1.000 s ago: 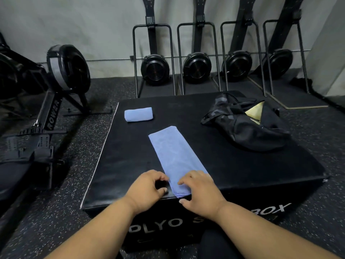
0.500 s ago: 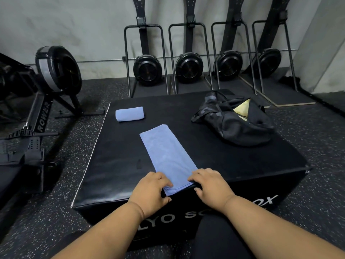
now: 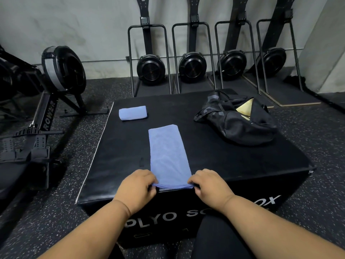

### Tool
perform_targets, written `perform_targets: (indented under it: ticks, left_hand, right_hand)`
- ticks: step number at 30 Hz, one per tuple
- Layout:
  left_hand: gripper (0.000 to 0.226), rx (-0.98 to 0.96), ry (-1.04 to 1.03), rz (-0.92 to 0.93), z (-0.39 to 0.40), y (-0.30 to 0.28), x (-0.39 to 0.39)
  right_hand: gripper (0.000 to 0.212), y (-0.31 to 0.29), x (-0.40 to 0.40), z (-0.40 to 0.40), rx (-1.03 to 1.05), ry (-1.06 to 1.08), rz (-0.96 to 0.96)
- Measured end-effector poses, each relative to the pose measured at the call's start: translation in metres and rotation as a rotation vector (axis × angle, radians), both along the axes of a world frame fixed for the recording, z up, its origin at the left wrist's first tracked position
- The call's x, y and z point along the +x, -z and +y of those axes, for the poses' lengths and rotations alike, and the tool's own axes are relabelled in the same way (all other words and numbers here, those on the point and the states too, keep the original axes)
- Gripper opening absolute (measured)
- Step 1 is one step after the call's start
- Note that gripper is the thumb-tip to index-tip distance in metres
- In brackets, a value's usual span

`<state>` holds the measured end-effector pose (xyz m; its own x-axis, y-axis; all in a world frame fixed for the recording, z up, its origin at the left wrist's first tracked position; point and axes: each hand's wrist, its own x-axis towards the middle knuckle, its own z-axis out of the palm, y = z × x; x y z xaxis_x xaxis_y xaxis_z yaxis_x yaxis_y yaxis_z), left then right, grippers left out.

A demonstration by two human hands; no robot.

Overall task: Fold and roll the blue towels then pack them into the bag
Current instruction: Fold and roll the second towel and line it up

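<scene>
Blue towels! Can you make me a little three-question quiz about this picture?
1. True or false: the rolled towel is already inside the black bag.
2. Which part of the flat folded towel do the left hand and right hand pinch? A) far end B) near end C) middle
3. Fill in: both towels and the bag lie on a black plyo ___.

Key: 1. False, it lies on the box's far left corner. 2. B. 3. box.
</scene>
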<state>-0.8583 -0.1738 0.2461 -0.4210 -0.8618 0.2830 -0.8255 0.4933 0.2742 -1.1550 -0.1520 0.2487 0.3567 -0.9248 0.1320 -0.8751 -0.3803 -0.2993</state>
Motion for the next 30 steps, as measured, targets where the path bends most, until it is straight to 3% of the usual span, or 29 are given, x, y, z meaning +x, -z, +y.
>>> perform_targets:
  ticks: [7,13,15,20,25,30]
  left_hand:
    - [0.010,-0.005,-0.022,-0.032,0.010,0.006,0.031]
    - [0.008,0.066,-0.058,-0.021,0.017,0.009,0.029]
    - [0.005,0.108,-0.063,0.005,0.015,0.007,0.030]
    - [0.013,0.282,-0.095,0.080,0.006,0.000,0.030]
    - [0.024,0.414,-0.175,0.082,-0.007,-0.008,0.025]
    - [0.019,0.390,-0.341,0.257,-0.007,-0.007,0.020]
  right_hand:
    - [0.036,0.003,0.020,0.003,-0.014,-0.062,0.045]
    - [0.020,0.014,0.030,0.001,-0.036,-0.061,0.025]
    - [0.011,0.009,0.030,0.002,-0.007,-0.030,-0.030]
    - [0.019,0.002,0.033,0.000,0.140,0.127,-0.187]
    - [0.025,0.001,0.045,-0.005,0.217,0.259,-0.187]
    - [0.030,0.002,0.053,-0.009,0.244,0.350,-0.174]
